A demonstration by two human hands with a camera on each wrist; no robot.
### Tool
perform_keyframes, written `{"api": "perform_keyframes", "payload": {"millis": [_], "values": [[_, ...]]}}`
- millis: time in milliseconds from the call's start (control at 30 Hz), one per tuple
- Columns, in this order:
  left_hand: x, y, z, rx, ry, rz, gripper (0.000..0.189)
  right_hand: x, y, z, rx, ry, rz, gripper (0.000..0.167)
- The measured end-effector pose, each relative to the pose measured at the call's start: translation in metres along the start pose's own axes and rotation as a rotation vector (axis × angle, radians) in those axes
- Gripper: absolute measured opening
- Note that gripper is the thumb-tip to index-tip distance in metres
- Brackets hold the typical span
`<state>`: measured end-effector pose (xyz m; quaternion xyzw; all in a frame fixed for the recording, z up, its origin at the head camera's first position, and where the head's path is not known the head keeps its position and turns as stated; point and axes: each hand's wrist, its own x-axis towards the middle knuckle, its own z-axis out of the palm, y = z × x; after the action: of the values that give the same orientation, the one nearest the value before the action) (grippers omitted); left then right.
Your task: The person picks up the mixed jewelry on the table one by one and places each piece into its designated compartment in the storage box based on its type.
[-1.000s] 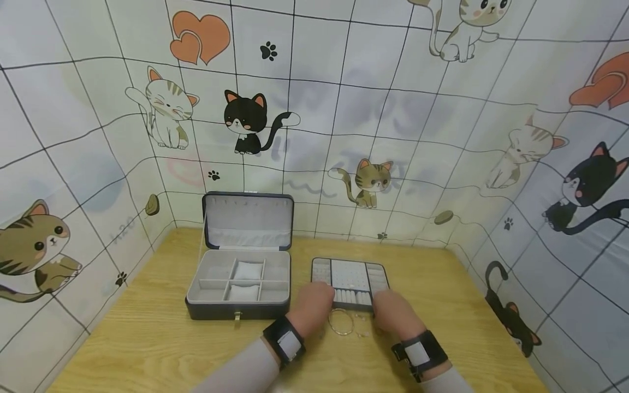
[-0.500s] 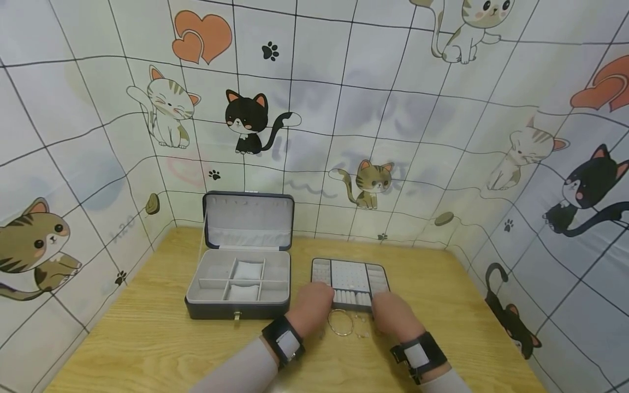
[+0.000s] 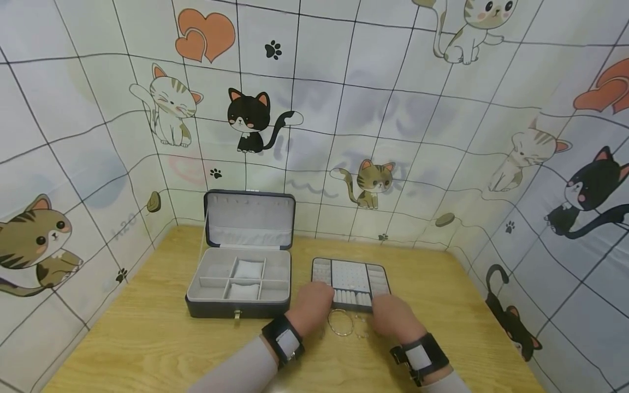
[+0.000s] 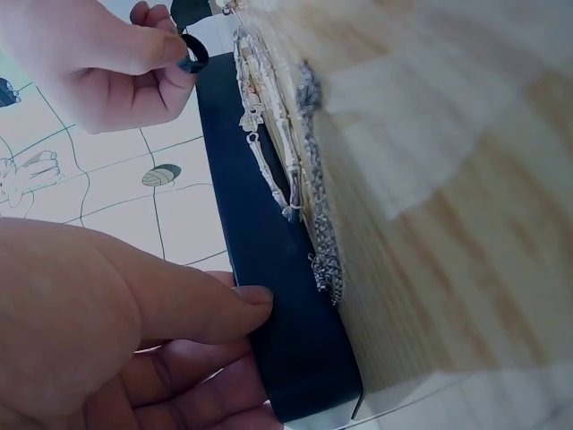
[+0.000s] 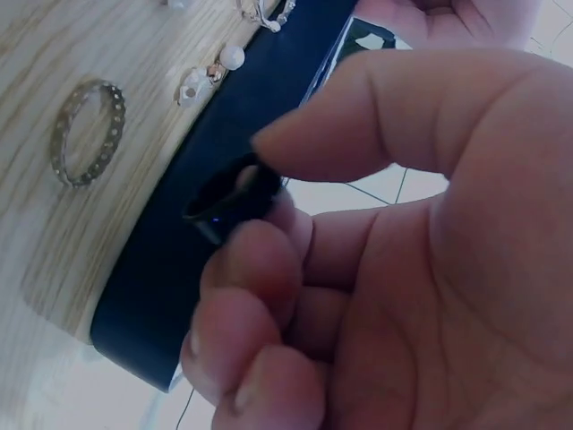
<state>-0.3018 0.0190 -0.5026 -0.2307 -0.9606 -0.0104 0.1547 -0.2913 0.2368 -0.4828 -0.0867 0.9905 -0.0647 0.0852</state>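
Note:
A dark-sided jewelry tray (image 3: 350, 275) with light ring rolls and small sections lies on the table. At its left front corner my left hand (image 3: 313, 307) grips it, thumb on the dark front wall (image 4: 300, 345) and fingers round the side. By the right front corner, my right hand (image 3: 396, 316) pinches a black ring (image 5: 219, 219) between thumb and fingers. A gold bangle (image 3: 341, 335) and small jewelry pieces (image 3: 362, 334) lie before the tray. Close up, the left wrist view shows a silver chain (image 4: 320, 197); the right wrist view has a silver studded ring (image 5: 76, 181).
To the left stands an open dark jewelry box (image 3: 236, 311), its lid (image 3: 249, 218) raised and two light cushions (image 3: 248, 269) inside. A cat-printed cloth (image 3: 314, 136) walls the wooden table (image 3: 147, 344) at the back and both sides.
The head view has shifted very slightly. Both hands stay at the tray's front corners, and the tray and box keep their places.

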Motion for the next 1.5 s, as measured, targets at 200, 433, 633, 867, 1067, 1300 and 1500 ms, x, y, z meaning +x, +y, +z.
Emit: {"api": "perform_keyframes", "payload": {"millis": [200,433,633,867,1067,1300,1500], "values": [[0.000,-0.002,0.000,0.006,0.018,0.011,0.012,0.001,-0.003,-0.001,-0.005,0.016,-0.054,0.032],[-0.003,-0.002,-0.003,0.027,0.071,0.027,0.017,0.003,-0.010,-0.002,0.076,0.122,-0.195,0.025],[-0.002,-0.001,-0.005,0.014,0.057,0.022,0.016,0.013,-0.008,0.007,0.111,0.179,-0.248,0.023],[0.000,-0.002,-0.003,0.042,0.054,0.026,0.015,0.017,-0.007,0.011,0.152,0.183,-0.222,0.025],[0.001,0.000,-0.001,0.025,0.007,0.002,0.013,0.017,-0.006,0.014,0.185,0.215,-0.218,0.023],[0.000,-0.001,0.000,0.023,0.014,0.003,0.012,0.018,-0.005,0.016,0.207,0.312,-0.190,0.024],[0.000,-0.002,-0.001,0.015,0.026,0.010,0.012,0.020,-0.006,0.015,0.244,0.343,-0.147,0.026]]}}
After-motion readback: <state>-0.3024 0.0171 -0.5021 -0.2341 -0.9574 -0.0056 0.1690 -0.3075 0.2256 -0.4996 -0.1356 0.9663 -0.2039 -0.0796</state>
